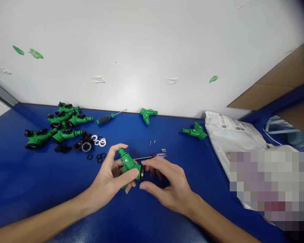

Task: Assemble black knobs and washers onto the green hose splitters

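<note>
A green Y-shaped hose splitter (128, 162) with a black collar (142, 172) on its right end is gripped in my left hand (114, 172), the thumb pressed along its body. Just right of the collar, my right hand (168, 180) curves with thumb and fingers apart. Its index fingertip is at the collar's upper edge; whether it touches cannot be made out. Behind the hands lies a screwdriver with a clear and red handle (160, 155), its shaft partly hidden. Small screws (163, 150) lie just beyond it.
Green splitters with black knobs (63, 130) are piled at left, beside black rings (86, 146) and white rings (100, 142). A green-black screwdriver (106, 119) and two more splitters (148, 115) (194, 131) lie near the white wall. Plastic bags (218, 145) cover the right side.
</note>
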`<action>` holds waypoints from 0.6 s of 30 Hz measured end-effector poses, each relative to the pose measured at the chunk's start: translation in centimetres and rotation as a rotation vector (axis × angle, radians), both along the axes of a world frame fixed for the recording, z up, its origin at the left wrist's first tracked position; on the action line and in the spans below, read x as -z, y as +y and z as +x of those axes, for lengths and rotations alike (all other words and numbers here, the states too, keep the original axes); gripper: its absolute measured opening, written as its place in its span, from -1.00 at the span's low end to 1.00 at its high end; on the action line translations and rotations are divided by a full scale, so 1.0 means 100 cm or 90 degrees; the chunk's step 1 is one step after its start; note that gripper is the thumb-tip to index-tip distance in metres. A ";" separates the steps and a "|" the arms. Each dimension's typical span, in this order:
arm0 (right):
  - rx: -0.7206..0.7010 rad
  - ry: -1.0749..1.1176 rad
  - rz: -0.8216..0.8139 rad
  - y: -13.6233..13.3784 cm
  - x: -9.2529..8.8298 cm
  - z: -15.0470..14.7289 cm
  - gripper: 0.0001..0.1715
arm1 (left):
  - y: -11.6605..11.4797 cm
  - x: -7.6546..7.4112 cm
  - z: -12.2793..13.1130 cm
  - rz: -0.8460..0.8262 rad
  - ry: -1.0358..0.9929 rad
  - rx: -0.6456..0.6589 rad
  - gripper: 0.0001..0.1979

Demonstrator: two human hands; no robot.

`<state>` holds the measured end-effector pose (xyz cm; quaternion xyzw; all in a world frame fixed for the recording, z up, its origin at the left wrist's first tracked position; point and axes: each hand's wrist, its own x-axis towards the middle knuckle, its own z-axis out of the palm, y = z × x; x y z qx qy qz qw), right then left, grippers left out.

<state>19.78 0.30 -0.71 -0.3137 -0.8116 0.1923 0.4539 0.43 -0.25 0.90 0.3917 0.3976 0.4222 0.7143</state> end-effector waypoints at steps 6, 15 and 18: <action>-0.022 0.002 0.007 0.000 -0.001 0.000 -0.61 | -0.001 0.003 -0.001 0.034 0.021 -0.013 -0.37; 0.009 0.003 0.000 -0.004 0.003 -0.004 -0.64 | -0.006 0.007 -0.003 0.176 0.107 -0.038 -0.38; 0.005 -0.007 -0.019 -0.007 0.002 -0.004 -0.67 | -0.010 0.008 -0.001 0.218 0.126 -0.065 -0.38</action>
